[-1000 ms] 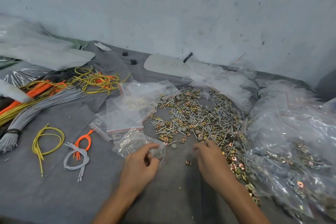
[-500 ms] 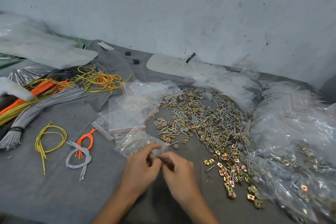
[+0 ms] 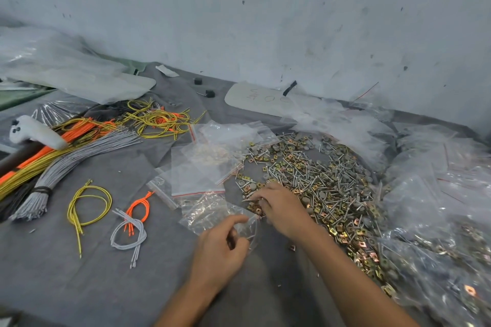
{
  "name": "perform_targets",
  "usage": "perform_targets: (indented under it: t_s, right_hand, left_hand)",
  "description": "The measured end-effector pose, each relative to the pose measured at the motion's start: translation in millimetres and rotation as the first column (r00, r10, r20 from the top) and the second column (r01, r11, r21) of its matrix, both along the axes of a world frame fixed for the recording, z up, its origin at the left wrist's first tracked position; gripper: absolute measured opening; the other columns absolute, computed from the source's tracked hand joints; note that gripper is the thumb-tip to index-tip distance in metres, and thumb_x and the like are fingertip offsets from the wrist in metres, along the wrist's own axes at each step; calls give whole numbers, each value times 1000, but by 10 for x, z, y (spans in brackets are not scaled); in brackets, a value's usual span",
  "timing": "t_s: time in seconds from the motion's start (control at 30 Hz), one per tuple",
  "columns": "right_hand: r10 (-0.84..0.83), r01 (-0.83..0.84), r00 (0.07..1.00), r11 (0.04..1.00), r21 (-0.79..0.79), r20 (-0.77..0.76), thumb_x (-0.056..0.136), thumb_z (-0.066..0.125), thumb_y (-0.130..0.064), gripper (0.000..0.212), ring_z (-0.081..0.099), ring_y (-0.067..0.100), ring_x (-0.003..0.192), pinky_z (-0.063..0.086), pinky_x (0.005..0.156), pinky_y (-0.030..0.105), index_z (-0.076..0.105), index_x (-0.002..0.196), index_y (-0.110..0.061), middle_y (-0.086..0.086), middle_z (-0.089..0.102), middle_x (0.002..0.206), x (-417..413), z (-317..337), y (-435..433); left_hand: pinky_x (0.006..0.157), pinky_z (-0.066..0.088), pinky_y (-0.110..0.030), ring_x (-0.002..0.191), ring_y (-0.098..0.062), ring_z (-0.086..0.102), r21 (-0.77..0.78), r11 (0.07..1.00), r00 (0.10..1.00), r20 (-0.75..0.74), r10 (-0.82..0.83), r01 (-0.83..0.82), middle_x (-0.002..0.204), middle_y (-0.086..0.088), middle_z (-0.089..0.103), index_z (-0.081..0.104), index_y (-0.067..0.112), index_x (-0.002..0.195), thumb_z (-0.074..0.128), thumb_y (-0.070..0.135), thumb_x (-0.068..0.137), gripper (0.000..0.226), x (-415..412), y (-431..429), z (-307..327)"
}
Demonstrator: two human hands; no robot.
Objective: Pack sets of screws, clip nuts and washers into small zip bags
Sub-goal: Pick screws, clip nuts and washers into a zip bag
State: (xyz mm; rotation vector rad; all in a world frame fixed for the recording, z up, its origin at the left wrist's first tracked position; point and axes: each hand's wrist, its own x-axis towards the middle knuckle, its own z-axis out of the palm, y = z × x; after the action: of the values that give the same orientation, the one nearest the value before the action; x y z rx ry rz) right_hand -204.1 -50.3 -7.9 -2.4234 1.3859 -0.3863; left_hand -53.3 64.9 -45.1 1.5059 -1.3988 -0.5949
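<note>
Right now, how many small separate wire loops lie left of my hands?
3: a yellow loop farthest left, an orange loop beside it, a grey loop overlapping the orange. The far tangle may hide more.

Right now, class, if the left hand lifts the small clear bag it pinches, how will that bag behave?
The small zip bag looks thin and creased, so probably floppy and light. Its glossy film may slip in the left hand.

grey table (image 3: 79,287), hardware pile (image 3: 318,175), wires (image 3: 87,204)
</note>
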Motion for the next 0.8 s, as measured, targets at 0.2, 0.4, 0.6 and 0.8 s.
perform_targets:
  t_s: [0.2,0.4,0.6,0.8]
  right_hand:
    - [26,-41,985,996,-83,-171,99,48,-10,25,58,32,96,48,77,39,63,118,-13,8,52,117,20,-27,-40]
    - [-60,28,965,992,-127,-256,101,47,-16,17,57,34,103,49,85,44,56,114,-9,10,52,119,83,-28,41]
    - [-68,54,984,995,-88,-162,102,48,-18,14,57,32,99,47,83,42,55,109,-8,10,54,113,34,-16,84]
    - [-107,105,994,992,-63,-29,102,44,-20,14,51,26,95,45,85,44,53,96,-12,6,57,103,-54,-6,184]
  left_hand:
    - [59,43,-21,54,-3,50,6,1000,1000,-18,2,-2,60,14,53,72,34,103,54,28,70,38,0,-6,-10]
    - [58,44,-22,55,-4,53,69,998,1000,0,0,0,62,13,57,72,34,102,57,26,73,34,44,-25,-26]
    - [59,45,-21,55,-4,55,94,995,1000,11,15,-16,63,13,59,72,34,101,56,27,71,35,34,-25,-17]
    - [58,44,-19,55,-6,56,73,997,1000,30,7,-9,61,8,60,72,32,101,59,21,75,31,50,-30,-28]
